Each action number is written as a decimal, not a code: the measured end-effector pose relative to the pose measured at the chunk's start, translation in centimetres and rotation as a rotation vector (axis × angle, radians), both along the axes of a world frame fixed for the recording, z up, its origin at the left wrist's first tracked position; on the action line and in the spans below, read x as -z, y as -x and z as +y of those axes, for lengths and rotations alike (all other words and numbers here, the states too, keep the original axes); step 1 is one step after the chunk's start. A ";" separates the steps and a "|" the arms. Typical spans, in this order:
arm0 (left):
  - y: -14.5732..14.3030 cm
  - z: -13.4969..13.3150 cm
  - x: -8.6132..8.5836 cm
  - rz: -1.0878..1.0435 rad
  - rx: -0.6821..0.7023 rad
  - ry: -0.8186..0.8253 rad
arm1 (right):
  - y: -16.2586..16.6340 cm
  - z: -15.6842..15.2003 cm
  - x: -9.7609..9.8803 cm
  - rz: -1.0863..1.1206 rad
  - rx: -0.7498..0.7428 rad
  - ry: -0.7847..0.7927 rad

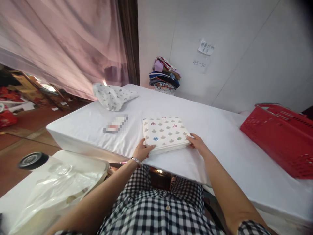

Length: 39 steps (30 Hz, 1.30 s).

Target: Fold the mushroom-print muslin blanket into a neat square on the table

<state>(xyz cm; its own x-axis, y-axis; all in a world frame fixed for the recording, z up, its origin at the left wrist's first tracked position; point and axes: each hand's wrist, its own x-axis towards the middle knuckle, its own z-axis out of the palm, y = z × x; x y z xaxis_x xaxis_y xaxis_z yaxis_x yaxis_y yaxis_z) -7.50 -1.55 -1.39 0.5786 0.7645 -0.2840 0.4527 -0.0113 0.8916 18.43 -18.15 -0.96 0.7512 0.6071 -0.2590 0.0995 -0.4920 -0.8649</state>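
Observation:
A folded white cloth (166, 132) with small grey, red, blue and green prints lies flat near the front edge of the white-covered table (210, 127). My left hand (143, 149) grips its near left corner, thumb on top and the fingers at the side and below. At the near right corner, my right hand (197, 143) holds the cloth between thumb and fingers, the fingertips partly hidden. Farther back on the left lies a loose, crumpled white cloth (113, 96) with a small dark print.
A red plastic basket (276, 137) stands on the table at the right. Stacked folded clothes (164, 76) are at the back wall. A blurred-out flat item (116, 124) lies left of the cloth. A clear plastic bag (61, 186) and black-ended bottle (34, 161) are at lower left.

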 end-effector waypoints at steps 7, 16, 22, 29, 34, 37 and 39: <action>1.1 -1.2 -1.4 0.113 0.080 -0.264 | 0.6 -0.7 -0.7 0.039 -0.040 -0.198; 1.3 -1.9 -1.3 0.312 0.118 -0.790 | 1.1 -1.4 1.5 -0.318 -0.118 -0.178; 1.2 -1.6 -1.0 0.256 0.223 -0.971 | 1.8 -1.4 0.8 -0.548 -0.072 -0.068; 1.2 -1.7 -1.0 0.310 0.260 -0.979 | 1.2 -1.1 1.8 -0.667 -0.079 0.237; 1.0 -1.9 -0.8 0.275 0.261 -0.963 | 0.9 -0.8 1.1 -0.603 -0.032 0.111; 1.0 -2.0 -0.6 0.231 0.236 -0.942 | 0.7 -0.2 0.4 -0.414 0.005 -0.117; 0.9 -2.0 -0.5 0.223 0.206 -0.919 | 0.7 0.2 0.2 -0.260 0.024 -0.220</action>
<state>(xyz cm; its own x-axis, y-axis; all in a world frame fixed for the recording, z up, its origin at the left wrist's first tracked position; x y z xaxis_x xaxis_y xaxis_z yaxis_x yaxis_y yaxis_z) -8.42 -3.55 -0.84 0.7311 0.6329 0.2549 0.5219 -0.7593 0.3887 17.78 -17.99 -1.16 0.7898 0.6083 0.0787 0.3214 -0.3011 -0.8978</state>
